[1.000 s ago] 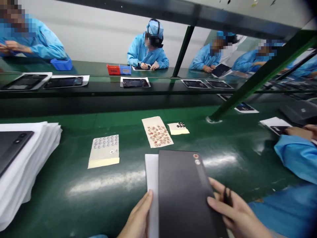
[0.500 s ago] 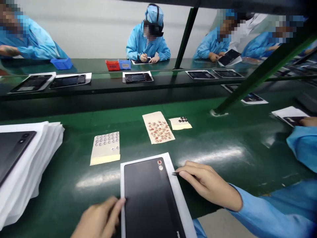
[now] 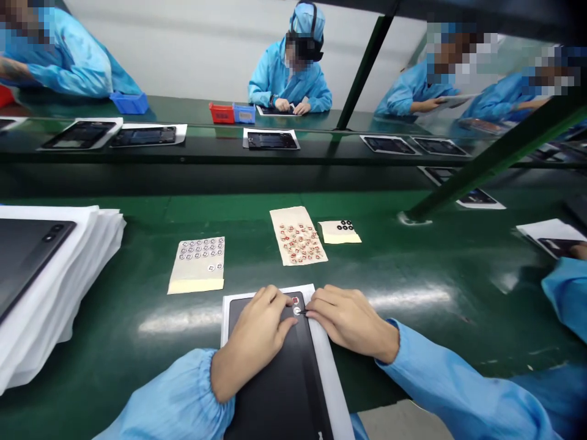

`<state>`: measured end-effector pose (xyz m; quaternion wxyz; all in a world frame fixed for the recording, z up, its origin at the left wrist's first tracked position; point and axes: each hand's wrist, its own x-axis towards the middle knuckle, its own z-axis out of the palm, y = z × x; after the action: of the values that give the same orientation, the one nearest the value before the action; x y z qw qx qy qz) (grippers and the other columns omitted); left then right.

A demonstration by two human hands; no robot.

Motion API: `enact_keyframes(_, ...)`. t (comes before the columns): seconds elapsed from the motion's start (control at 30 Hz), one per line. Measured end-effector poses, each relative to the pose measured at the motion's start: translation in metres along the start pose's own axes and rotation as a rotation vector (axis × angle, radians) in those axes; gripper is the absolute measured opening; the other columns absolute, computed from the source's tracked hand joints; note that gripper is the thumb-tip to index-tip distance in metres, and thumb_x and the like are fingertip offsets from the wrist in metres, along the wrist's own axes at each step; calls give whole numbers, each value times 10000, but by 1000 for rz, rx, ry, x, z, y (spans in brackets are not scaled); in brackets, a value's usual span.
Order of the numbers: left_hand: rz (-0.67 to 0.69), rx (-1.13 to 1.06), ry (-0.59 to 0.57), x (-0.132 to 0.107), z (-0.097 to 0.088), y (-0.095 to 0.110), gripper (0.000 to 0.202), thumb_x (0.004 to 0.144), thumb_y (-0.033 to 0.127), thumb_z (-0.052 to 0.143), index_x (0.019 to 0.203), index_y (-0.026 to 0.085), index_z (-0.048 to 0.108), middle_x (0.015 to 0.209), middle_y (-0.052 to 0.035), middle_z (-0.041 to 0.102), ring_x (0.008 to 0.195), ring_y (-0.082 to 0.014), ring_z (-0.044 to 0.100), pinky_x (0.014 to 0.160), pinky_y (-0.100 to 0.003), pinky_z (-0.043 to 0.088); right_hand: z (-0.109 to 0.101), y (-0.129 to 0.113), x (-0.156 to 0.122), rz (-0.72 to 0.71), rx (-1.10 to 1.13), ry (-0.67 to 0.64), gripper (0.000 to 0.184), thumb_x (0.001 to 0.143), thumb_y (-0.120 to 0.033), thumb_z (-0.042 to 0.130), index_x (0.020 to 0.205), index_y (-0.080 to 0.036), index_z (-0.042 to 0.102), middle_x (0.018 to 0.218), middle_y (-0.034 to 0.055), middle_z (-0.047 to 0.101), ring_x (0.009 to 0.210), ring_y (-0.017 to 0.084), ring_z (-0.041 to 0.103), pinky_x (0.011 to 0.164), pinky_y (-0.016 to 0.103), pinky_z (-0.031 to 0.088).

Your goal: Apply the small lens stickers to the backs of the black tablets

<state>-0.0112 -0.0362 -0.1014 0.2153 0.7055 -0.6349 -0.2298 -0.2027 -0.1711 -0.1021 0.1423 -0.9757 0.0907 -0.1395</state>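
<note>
A dark tablet back [image 3: 279,379] lies on a white sheet [image 3: 331,379] before me. Near its top right corner are a red square piece [image 3: 296,300] and a round white sticker [image 3: 297,311]. My left hand [image 3: 257,336] rests on the tablet, thumb and forefinger apart beside these two pieces. From the right, my right hand [image 3: 348,321] pinches a thin dark pointed tool, which looks like tweezers [image 3: 302,312]; its tip meets the white sticker. Most of the tool is hidden in the fingers.
Beyond the tablet lie a sheet of round stickers [image 3: 197,263], a sheet with red pieces [image 3: 299,235] and a small card with black rings [image 3: 339,231]. Left stands a paper stack [image 3: 92,263] topped by another tablet [image 3: 32,250]. A green post [image 3: 458,189] slants at right. Co-workers sit opposite.
My left hand has moved from the tablet's left edge up onto its top. My right hand has moved left, bringing the tool's tip to the white sticker. The view has shifted slightly.
</note>
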Motion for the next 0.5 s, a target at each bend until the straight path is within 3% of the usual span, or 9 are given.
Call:
enact_keyframes(0.13,53,3,127,-1,10,-4,190,942,269,681,1125,218,682,1032,-30,654,976,-205,629,896,-364,520,3,9,2,75,99,41,166,1039,-261,521,1013,-198,672,901,10,650,821,128,547,700,286,330)
enact_keyframes(0.27,138,55,185,1,17,-1,135,1000,241,576,953,209,698,912,-12,653,858,-183,624,792,-330,495,-2,10,8,53,4,10,170,1022,-260,528,979,-186,674,889,18,640,803,139,531,666,303,289)
enact_keyframes(0.4,4,-75,229,8,13,1,129,998,218,574,918,192,672,913,-1,632,783,-129,624,703,-267,476,-6,10,16,-22,-66,-51,206,1026,-257,515,909,-168,659,866,22,625,766,146,493,640,318,247)
enact_keyframes(0.5,-17,-131,270,12,10,-3,113,995,213,594,958,215,701,968,7,624,835,-102,639,747,-226,482,-1,11,16,-37,-65,-7,223,1040,-243,503,896,-162,654,860,19,620,770,145,482,649,317,262)
